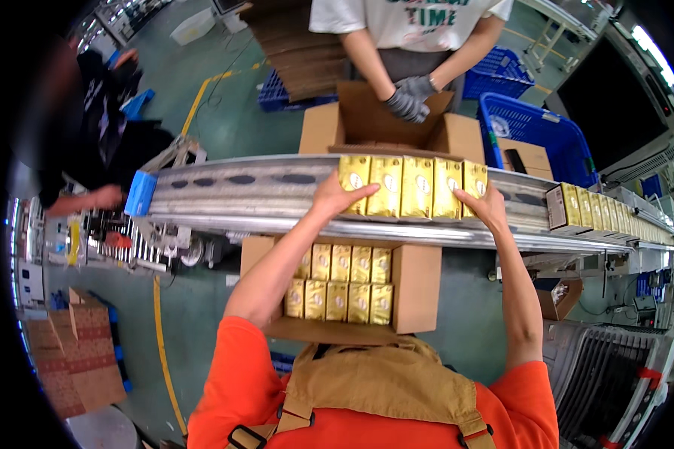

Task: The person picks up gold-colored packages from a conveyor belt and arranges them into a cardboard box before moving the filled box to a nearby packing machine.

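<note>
A row of several gold foil packs point(417, 187) stands side by side on the metal conveyor point(232, 196). My left hand point(337, 193) presses against the row's left end, its thumb lying over the front. At the other end my right hand point(487, 203) closes in from the right, thumb on the front of the packs. The row is squeezed between both hands. Below the conveyor, close to my body, an open cardboard box point(417, 288) holds two visible rows of similar gold packs point(337, 301); my left forearm hides part of it.
More gold packs point(588, 209) line the conveyor's right end. Across it, a person's gloved hands point(412, 97) hover over another open carton point(320, 129). Blue crates point(535, 112) stand behind. A blue block point(140, 193) caps the conveyor's left end, near another person point(97, 127).
</note>
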